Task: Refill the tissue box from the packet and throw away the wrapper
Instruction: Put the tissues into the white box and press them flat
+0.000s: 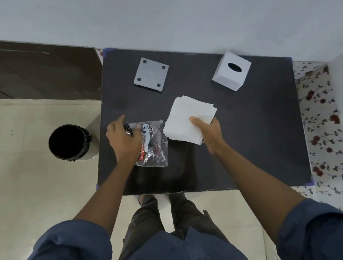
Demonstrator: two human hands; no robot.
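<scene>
A stack of white tissues is held just above the dark table, with my right hand gripping its near corner, thumb on top. My left hand holds the clear plastic wrapper, which lies crumpled and empty on the table beside the tissues. The white cube tissue box stands at the back right with its oval slot facing up. Its grey square base plate, with round pads at the corners, lies apart at the back left.
A black-lined waste bin stands on the pale tiled floor just left of the table. A dark door is at the far left, a white wall behind the table, floral paper along the right side. My legs are at the table's near edge.
</scene>
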